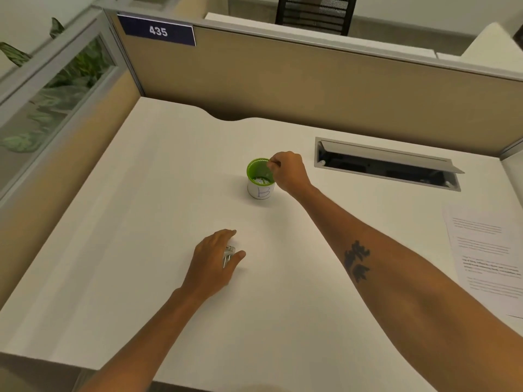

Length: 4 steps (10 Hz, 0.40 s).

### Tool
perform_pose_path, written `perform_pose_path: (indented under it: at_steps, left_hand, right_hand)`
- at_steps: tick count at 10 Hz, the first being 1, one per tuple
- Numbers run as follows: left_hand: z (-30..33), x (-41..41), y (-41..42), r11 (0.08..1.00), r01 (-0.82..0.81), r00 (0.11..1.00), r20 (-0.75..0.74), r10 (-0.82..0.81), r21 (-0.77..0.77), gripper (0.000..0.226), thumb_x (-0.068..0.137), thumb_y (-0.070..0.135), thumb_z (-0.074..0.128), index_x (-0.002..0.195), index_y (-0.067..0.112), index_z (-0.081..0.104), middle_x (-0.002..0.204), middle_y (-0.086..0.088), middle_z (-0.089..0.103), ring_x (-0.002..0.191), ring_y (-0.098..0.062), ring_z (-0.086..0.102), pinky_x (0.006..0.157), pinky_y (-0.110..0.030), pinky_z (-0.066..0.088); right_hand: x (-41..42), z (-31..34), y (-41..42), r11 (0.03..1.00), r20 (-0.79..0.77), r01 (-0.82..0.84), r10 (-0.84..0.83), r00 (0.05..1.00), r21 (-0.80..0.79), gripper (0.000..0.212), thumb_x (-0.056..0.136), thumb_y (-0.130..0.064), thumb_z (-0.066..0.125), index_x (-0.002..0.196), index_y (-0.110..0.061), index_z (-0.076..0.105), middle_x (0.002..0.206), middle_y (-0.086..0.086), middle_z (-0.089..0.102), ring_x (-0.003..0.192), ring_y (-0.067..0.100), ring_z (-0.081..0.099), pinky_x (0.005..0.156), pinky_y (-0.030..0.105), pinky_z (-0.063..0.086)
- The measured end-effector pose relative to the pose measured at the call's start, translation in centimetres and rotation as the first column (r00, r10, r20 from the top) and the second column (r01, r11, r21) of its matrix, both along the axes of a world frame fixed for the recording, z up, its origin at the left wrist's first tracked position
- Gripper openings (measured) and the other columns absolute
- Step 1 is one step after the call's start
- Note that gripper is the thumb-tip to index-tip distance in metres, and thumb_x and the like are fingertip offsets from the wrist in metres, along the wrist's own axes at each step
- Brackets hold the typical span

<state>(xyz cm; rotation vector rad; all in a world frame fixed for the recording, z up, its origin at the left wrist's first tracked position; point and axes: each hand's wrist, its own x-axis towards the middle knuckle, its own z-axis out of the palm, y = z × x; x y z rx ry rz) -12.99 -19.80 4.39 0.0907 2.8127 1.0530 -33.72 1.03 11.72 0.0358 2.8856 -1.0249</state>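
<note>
Roughly mid-desk stands a cup [261, 190], upright, with a green rim and inside, a white wall and a handwritten "B" facing the person. Small pale bits lie in its bottom. The right hand [288, 172] hovers over the cup's right rim, its fingertips [273, 164] pressed together in a pinch just above the opening. Whether anything sits between them is too small to tell. Nearer the person, well apart from the cup, the left hand [210, 261] rests on the desk [141, 222], fingers and thumb curled round a small metal piece [229, 254], perhaps a clip. Printed papers [486, 250] lie at the desk's right edge, and an open cable hatch [387, 165] sits behind them.
</note>
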Motion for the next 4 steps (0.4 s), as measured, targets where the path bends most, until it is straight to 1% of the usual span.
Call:
perform_pose_path:
  at_steps: [1, 2, 3, 4]
  left_hand:
    - [0.2, -0.5, 0.3, 1.000, 0.005, 1.000, -0.001, -0.005, -0.025, 0.058, 0.098, 0.053, 0.058, 0.146, 0.021, 0.057, 0.148, 0.006, 0.061, 0.133, -0.020, 0.059, 0.121, -0.042, 0.039]
    - [-0.4, -0.8, 0.4, 0.999, 0.006, 1.000, 0.001, -0.006, -0.051, 0.057, 0.102, 0.048, 0.061, 0.151, 0.021, 0.053, 0.155, 0.004, 0.056, 0.144, -0.021, 0.053, 0.127, -0.047, 0.033]
    - [-1.1, -1.2, 0.5, 0.997, 0.000, 1.000, 0.002, 0.000, -0.080, 0.064, 0.104, 0.049, 0.057, 0.160, 0.020, 0.044, 0.168, 0.002, 0.042, 0.159, -0.017, 0.035, 0.135, -0.047, 0.016]
    - [-1.4, -1.5, 0.9, 0.992, 0.012, 1.000, 0.015, -0.010, -0.128, 0.070, 0.105, 0.054, 0.052, 0.165, 0.020, 0.035, 0.176, 0.002, 0.027, 0.165, -0.016, 0.022, 0.137, -0.046, 0.005]
  right_hand:
    - [-0.3, 0.1, 0.1, 1.000, -0.019, 0.006, -0.006, 1.000, -0.004, 0.021, 0.101, -0.004, 0.062, 0.106, 0.000, 0.082, 0.107, 0.017, 0.080, 0.099, 0.031, 0.071, 0.086, 0.041, 0.060]
    - [-0.1, 0.0, 0.3, 1.000, -0.033, 0.022, -0.023, 0.999, -0.020, 0.018, 0.098, -0.003, 0.066, 0.103, -0.002, 0.083, 0.104, 0.015, 0.080, 0.096, 0.029, 0.072, 0.082, 0.037, 0.059]
    - [0.4, -0.1, 1.2, 0.998, -0.063, 0.035, -0.038, 0.997, -0.049, 0.009, 0.092, -0.003, 0.072, 0.095, -0.005, 0.081, 0.092, 0.008, 0.077, 0.085, 0.022, 0.067, 0.074, 0.033, 0.056]
    - [1.7, -0.5, 2.3, 0.997, -0.090, 0.034, -0.039, 0.995, -0.065, 0.005, 0.088, -0.003, 0.079, 0.090, -0.007, 0.075, 0.089, 0.002, 0.070, 0.080, 0.019, 0.063, 0.070, 0.031, 0.051]
